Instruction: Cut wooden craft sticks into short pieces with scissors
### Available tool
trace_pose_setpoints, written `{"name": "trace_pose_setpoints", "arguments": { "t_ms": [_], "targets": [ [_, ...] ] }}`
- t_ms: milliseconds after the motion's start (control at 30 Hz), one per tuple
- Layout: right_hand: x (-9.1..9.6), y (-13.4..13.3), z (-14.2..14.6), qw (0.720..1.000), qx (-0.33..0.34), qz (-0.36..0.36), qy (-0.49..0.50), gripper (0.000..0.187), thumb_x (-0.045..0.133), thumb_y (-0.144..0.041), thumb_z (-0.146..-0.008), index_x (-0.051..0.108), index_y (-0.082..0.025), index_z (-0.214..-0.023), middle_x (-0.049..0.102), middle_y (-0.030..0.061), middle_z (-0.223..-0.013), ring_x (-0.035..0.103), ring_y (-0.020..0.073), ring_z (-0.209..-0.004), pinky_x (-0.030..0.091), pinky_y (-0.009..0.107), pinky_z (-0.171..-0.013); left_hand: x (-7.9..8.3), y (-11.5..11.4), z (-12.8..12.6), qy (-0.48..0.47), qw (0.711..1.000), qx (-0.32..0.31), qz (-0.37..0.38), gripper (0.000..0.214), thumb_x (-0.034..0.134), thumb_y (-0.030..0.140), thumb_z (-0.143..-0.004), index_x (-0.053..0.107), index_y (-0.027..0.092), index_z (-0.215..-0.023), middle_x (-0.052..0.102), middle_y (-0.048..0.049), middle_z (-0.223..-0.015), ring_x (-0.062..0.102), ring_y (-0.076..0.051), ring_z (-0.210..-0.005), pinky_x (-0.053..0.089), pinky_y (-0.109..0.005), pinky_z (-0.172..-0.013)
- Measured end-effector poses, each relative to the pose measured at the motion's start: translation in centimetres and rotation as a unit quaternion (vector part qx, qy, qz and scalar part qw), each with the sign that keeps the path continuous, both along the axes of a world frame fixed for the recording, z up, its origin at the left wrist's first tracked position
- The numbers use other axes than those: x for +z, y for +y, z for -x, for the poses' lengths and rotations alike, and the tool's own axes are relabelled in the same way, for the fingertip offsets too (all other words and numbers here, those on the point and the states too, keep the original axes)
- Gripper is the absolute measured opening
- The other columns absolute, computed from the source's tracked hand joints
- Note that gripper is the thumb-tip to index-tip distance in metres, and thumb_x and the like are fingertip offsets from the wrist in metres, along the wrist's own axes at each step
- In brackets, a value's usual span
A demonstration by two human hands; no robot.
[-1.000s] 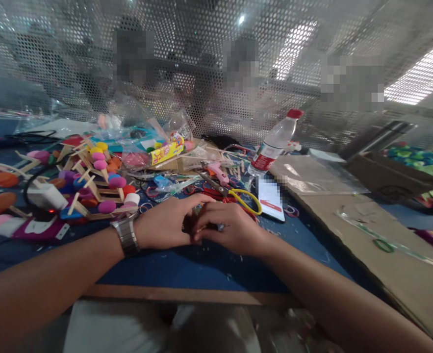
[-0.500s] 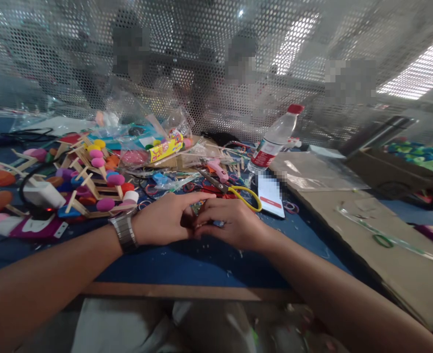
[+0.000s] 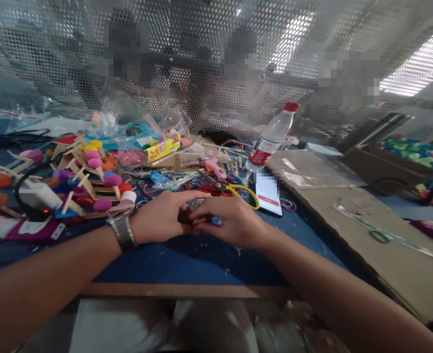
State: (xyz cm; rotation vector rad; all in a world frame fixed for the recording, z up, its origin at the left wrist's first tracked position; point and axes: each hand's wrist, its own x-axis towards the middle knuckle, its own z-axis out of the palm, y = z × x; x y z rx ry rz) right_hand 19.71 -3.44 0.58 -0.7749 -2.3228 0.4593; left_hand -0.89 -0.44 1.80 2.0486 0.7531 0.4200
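Above the blue tabletop (image 3: pixel 201 267), near its front edge, my left hand (image 3: pixel 161 218) and my right hand (image 3: pixel 234 220) meet at the fingertips. Both are closed around something small, mostly hidden by the fingers; I cannot make out what it is. A metal watch band circles the left wrist. Just beyond the fingers lie scissors (image 3: pixel 243 192) with yellow handles. A pink glue gun (image 3: pixel 216 168) rests behind them. To the right of the scissors is a phone (image 3: pixel 268 196) with its screen lit.
At left, wooden stick pieces with coloured foam rounds (image 3: pixel 102 205) crowd a purple power strip (image 3: pixel 36 230). A water bottle (image 3: pixel 271 139) stands behind the phone. Cardboard (image 3: pixel 348 235) covers the right side. A perforated screen (image 3: pixel 201 98) rises behind, with people beyond it.
My fingers have shifted slightly around the small thing, hiding more of it. The whole view has moved a little; the objects on the table stay put.
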Motion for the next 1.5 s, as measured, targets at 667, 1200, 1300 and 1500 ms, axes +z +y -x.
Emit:
{"name": "trace_pose_setpoints", "arguments": {
  "t_ms": [667,1200,1300,1500],
  "targets": [
    [0.0,-0.2,0.3,0.999,-0.023,0.011,-0.023,0.017,0.07,-0.015,-0.082,0.074,-0.019,-0.098,0.078,0.004,-0.092,0.074,0.0172,-0.085,0.056,0.028,-0.08,0.0,-0.5,-0.1,0.039,0.997,0.016,-0.067,0.073,0.072,0.018,-0.073,0.05,0.023,-0.142,0.077,-0.0013,-0.093,0.07,-0.018,-0.077,0.048,-0.023,-0.065],
    [-0.6,-0.7,1.5,0.947,-0.13,0.278,0.096,0.01,0.072,-0.01,-0.069,0.07,-0.016,-0.076,0.073,-0.0003,-0.065,0.068,0.0146,-0.059,0.051,0.023,-0.056,0.1,-0.9,-0.2,0.075,0.991,0.038,-0.106,0.083,0.066,0.014,-0.075,0.035,0.02,-0.152,0.072,0.004,-0.069,0.065,-0.015,-0.064,0.043,-0.023,-0.063],
    [-0.4,-0.8,1.4,0.966,-0.144,0.208,0.061,0.011,0.072,-0.008,-0.069,0.071,-0.017,-0.074,0.073,-0.0009,-0.066,0.067,0.0134,-0.059,0.049,0.022,-0.056,0.2,-0.8,-0.2,0.073,0.992,0.039,-0.091,0.08,0.069,0.017,-0.074,0.041,0.02,-0.149,0.073,0.0019,-0.073,0.066,-0.016,-0.067,0.044,-0.023,-0.063],
    [0.3,-0.9,1.2,0.987,-0.11,0.113,0.019,0.014,0.069,-0.005,-0.071,0.07,-0.018,-0.075,0.073,-0.0012,-0.071,0.068,0.0119,-0.063,0.05,0.022,-0.061,0.3,-1.0,-0.3,0.094,0.989,0.051,-0.106,0.073,0.071,0.021,-0.074,0.049,0.021,-0.144,0.076,-0.002,-0.086,0.069,-0.019,-0.076,0.047,-0.026,-0.067]
  ]
}}
